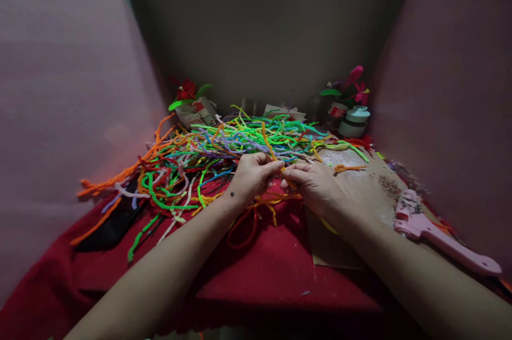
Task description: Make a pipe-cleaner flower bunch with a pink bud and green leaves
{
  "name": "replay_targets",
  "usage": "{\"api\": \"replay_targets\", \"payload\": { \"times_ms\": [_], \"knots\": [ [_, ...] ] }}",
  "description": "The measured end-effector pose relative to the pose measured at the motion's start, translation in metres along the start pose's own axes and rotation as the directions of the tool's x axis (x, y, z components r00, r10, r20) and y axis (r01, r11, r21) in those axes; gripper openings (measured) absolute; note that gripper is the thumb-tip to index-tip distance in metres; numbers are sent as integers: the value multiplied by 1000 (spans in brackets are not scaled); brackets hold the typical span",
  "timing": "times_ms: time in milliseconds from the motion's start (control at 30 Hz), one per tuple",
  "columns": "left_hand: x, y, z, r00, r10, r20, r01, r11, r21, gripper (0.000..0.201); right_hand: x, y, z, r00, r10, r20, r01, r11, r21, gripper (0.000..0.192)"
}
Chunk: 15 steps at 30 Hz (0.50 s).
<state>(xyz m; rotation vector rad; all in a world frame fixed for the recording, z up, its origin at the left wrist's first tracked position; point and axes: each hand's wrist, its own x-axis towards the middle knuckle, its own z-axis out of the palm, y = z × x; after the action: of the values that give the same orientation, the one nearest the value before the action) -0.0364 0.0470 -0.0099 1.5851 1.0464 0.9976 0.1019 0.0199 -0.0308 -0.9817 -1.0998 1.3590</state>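
Between my two hands is a yellow-orange pipe cleaner point(268, 140), one end of it sticking up above the fingers. My left hand point(254, 175) pinches it between thumb and forefinger. From the other side my right hand point(310, 180) grips the same piece, its fingertips almost touching the left thumb. Just behind the hands lies a big tangled heap of pipe cleaners point(240, 140) in green, purple, orange, red and white. Below the hands, several orange pipe cleaners point(274, 201) rest on the red cloth. A short twisted orange piece point(348, 168) lies right of my right hand.
A pink glue gun point(448, 247) lies at the right on a cardboard sheet point(332, 249). At the back right stands a jar with a pale teal lid point(356, 119), near pink flowers point(360, 89). Red flowers point(187, 94) stand back left. Red cloth point(256, 276) covers the table.
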Motion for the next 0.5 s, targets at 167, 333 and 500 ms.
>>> {"api": "replay_targets", "payload": {
  "times_ms": [167, 333, 500],
  "knots": [
    [-3, 1, -4, 874, 471, 122, -475, 772, 422, 11, 1, -1, -5, 999, 3, 39, -3, 1000, -18, 14],
    [3, 5, -16, 695, 636, 337, -707, 519, 480, 13, 2, -5, -11, 991, 57, 118, -52, 998, -45, 10],
    [-1, 15, -18, 770, 503, 393, -638, 602, 480, 11, -3, -11, -8, 985, 47, 166, -9, 976, -218, 13]
  ]
}}
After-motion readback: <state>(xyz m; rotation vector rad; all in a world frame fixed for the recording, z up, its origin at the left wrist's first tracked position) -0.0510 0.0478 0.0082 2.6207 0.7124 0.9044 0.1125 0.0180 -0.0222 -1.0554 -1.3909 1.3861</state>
